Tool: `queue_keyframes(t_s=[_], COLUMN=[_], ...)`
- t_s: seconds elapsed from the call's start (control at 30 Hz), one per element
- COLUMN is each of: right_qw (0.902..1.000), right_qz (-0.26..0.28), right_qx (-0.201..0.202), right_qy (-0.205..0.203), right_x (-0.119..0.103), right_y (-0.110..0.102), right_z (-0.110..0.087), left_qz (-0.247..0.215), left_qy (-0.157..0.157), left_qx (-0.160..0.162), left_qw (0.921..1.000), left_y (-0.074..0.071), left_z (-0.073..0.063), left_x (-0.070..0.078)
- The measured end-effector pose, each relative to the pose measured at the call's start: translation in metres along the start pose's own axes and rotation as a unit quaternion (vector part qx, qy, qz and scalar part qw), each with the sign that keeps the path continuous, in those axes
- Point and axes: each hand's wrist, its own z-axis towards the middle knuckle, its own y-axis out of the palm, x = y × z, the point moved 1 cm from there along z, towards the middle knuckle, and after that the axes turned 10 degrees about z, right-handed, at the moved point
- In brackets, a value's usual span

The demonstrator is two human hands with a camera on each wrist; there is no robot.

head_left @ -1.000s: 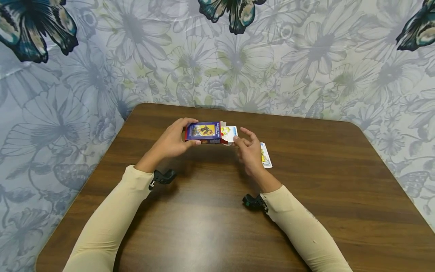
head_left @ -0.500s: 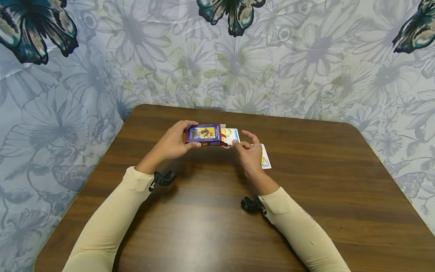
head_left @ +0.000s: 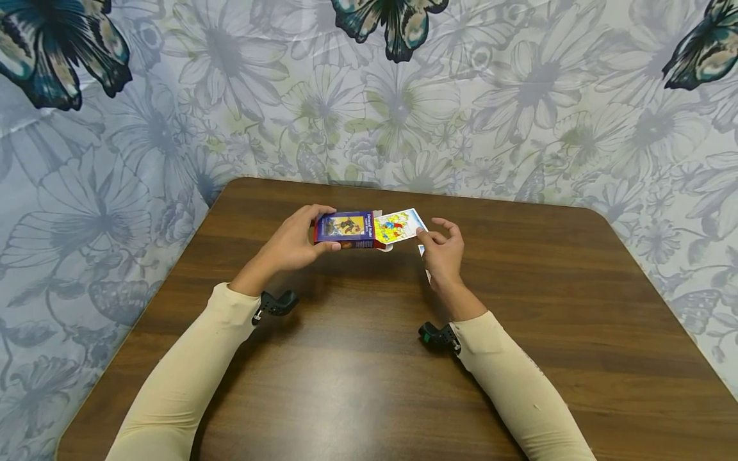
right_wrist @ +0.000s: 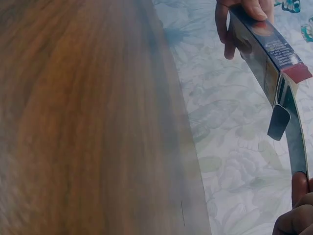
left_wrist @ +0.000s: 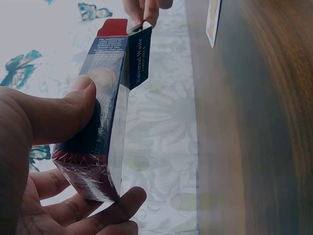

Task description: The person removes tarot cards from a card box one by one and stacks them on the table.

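Observation:
A blue and red tarot card box (head_left: 344, 229) is gripped by my left hand (head_left: 291, 242), thumb along one long side and fingers along the other. "Universal Waite" is printed on its flap (left_wrist: 140, 61) in the left wrist view. From the box's open right end a colourful tarot card (head_left: 398, 226) sticks out at a slant. My right hand (head_left: 446, 255) pinches the card's outer corner between thumb and finger. In the right wrist view the card (right_wrist: 296, 139) looks bent where it leaves the box. Any cards deeper inside are hidden.
Another card (left_wrist: 213, 22) lies on the brown wooden table (head_left: 334, 358), mostly hidden behind my right hand in the head view. A floral cloth (head_left: 426, 128) with butterflies hangs behind the table's far edge. Each wrist carries a black camera mount (head_left: 278, 303).
My right hand has moved to the right, drawing the card farther out of the box and tilting it upward. The left hand and box stay nearly where they were.

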Motion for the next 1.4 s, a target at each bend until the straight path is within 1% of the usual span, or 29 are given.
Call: queue_keyframes(t_s=[0.2, 0.4, 0.47, 0.53, 0.57, 0.63, 0.67, 0.73, 0.77, 0.87, 0.9, 0.97, 1.0, 1.03, 1.13, 1.23, 1.27, 1.4], right_qw=[0.9999, 0.9998, 0.9994, 0.9965, 0.9932, 0.9833, 0.9761, 0.9553, 0.9433, 0.9027, 0.8907, 0.8736, 0.8670, 0.8627, 0.8559, 0.8504, 0.8473, 0.8277], right_qz=[0.001, -0.010, -0.034, -0.083, -0.115, -0.178, -0.210, -0.281, -0.313, -0.401, -0.422, -0.448, -0.456, -0.461, -0.470, -0.481, -0.486, -0.516], right_qx=[0.002, 0.002, 0.000, -0.006, -0.012, -0.034, -0.049, -0.086, -0.104, -0.151, -0.164, -0.185, -0.194, -0.201, -0.206, -0.205, -0.206, -0.215], right_qy=[0.010, 0.019, 0.011, 0.005, 0.005, 0.015, 0.025, 0.035, 0.037, 0.040, 0.040, 0.049, 0.053, 0.058, 0.066, 0.062, 0.061, 0.050], right_x=[-0.004, -0.014, -0.019, -0.025, -0.028, -0.033, -0.035, -0.038, -0.038, -0.037, -0.036, -0.032, -0.030, -0.028, -0.025, -0.023, -0.022, -0.016], right_y=[-0.004, -0.017, -0.022, -0.028, -0.030, -0.037, -0.040, -0.047, -0.050, -0.059, -0.061, -0.064, -0.066, -0.067, -0.068, -0.067, -0.067, -0.068], right_z=[0.005, 0.013, 0.016, 0.020, 0.023, 0.030, 0.034, 0.041, 0.045, 0.054, 0.056, 0.061, 0.062, 0.064, 0.067, 0.069, 0.070, 0.073], left_qz=[-0.001, -0.001, -0.003, -0.005, -0.006, -0.007, -0.006, -0.006, -0.005, -0.004, -0.005, -0.004, -0.004, -0.004, -0.005, -0.006, -0.006, -0.005], left_qy=[0.003, 0.003, 0.003, 0.005, 0.005, 0.005, 0.005, 0.006, 0.008, 0.013, 0.014, 0.014, 0.014, 0.015, 0.015, 0.016, 0.016, 0.017], left_qx=[0.001, 0.001, 0.002, 0.003, 0.004, 0.005, 0.005, 0.004, 0.004, 0.005, 0.005, 0.006, 0.005, 0.005, 0.003, 0.002, 0.002, 0.005], left_qw=[1.0000, 1.0000, 1.0000, 1.0000, 1.0000, 1.0000, 1.0000, 1.0000, 0.9999, 0.9999, 0.9999, 0.9999, 0.9999, 0.9999, 0.9999, 0.9999, 0.9999, 0.9998], left_y=[-0.002, -0.002, -0.002, -0.002, -0.003, -0.003, -0.004, -0.004, -0.004, -0.004, -0.004, -0.003, -0.003, -0.002, -0.001, -0.002, -0.002, -0.003], left_z=[0.000, 0.000, 0.000, 0.000, 0.000, -0.001, -0.001, -0.001, -0.001, -0.002, -0.003, -0.003, -0.003, -0.003, -0.003, -0.003, -0.003, -0.002], left_x=[0.001, 0.001, 0.002, 0.002, 0.002, 0.002, 0.002, 0.002, 0.002, 0.001, 0.001, 0.000, 0.000, 0.000, -0.001, -0.001, -0.001, -0.001])
